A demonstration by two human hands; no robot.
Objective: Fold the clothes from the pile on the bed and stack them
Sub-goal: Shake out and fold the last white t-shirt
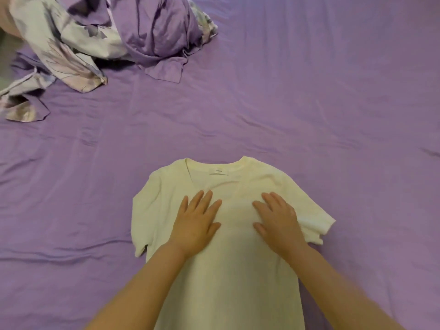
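1. Cream cotton, our T-shirt [228, 270] lies spread face up on the bed [333, 115], collar away from us and hem running out of view toward us, so the whole body is within reach for folding.
2. We lay our left hand [196, 225] flat on the chest left of centre, fingers straight and spread, gripping nothing; the palm presses the cloth, we judge to smooth creases before any fold.
3. We set our right hand [277, 222] the same way on the right of the chest, fingers wide and flat, holding nothing. The two hands sit apart, each near its own sleeve, which suits sweeping outward from the middle.
4. Both sleeves are out to the sides; the right one looks slightly rumpled at its end, so it may need flattening first.
5. We see the pile [100, 44] of unfolded clothes well apart at the far left of the bed, purple and flower-printed cloth heaped together, leaving us open sheet to work on.
6. We see no folded stack in view, so we judge the task is at an early stage, with this shirt not yet folded.
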